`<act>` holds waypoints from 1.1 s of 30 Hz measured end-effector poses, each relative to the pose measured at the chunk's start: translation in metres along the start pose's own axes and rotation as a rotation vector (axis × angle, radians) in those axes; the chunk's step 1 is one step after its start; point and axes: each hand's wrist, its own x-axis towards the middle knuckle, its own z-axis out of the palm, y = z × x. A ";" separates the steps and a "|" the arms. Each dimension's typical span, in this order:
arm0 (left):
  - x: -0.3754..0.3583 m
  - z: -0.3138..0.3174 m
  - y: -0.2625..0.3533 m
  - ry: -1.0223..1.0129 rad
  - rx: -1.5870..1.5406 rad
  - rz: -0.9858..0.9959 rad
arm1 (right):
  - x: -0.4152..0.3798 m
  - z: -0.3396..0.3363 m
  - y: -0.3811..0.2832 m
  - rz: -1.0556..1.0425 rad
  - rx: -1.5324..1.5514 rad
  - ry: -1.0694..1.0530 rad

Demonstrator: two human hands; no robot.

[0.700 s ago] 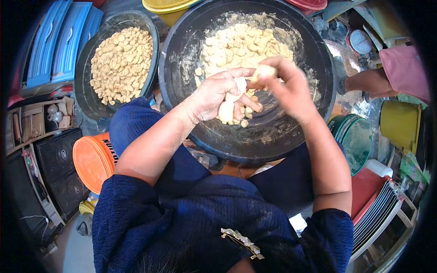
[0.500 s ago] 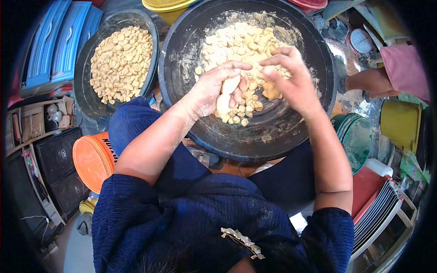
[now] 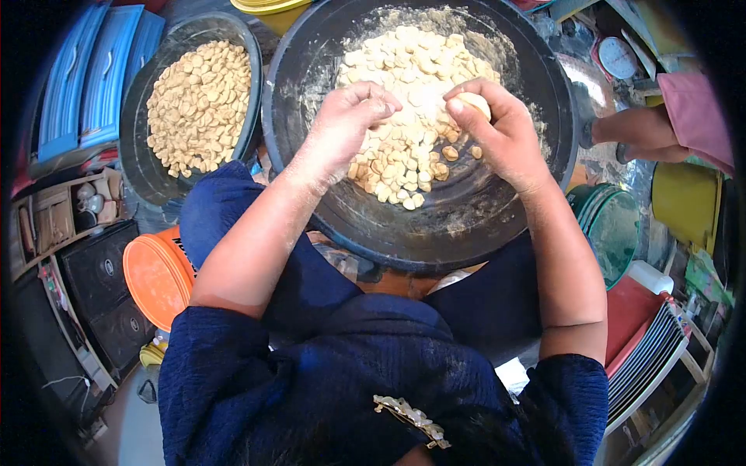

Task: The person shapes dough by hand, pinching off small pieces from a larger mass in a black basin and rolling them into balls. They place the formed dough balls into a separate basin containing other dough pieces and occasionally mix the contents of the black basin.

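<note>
Orange bucket (image 3: 155, 283) lettering, partly hidden by the leg (image 3: 217, 210), seems unreadable, while the right hand (image 3: 507, 144) clamps a pale lump (image 3: 475, 103) and whether the curled left hand (image 3: 346, 128) is closed I cannot tell.

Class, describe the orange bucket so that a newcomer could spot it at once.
Start at the big black basin in front of the seated person. Just outside the person's left knee, between it and the black boxes, is the bucket. It is bright orange, unlike the green bucket on the right.
</note>
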 end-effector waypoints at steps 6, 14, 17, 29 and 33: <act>0.005 -0.013 0.001 -0.019 0.655 0.257 | 0.009 -0.014 0.014 -0.074 0.093 -0.166; 0.010 -0.016 0.014 0.174 1.072 0.356 | 0.047 -0.039 0.193 0.532 -0.583 -0.259; 0.010 -0.018 0.013 0.168 1.081 0.362 | 0.041 0.002 0.234 0.929 -0.534 -0.338; 0.010 -0.017 0.005 -0.087 1.177 0.267 | 0.060 0.141 0.373 0.761 -0.003 0.402; 0.012 -0.014 0.003 -0.147 1.118 0.209 | 0.045 0.075 0.267 0.682 0.839 0.183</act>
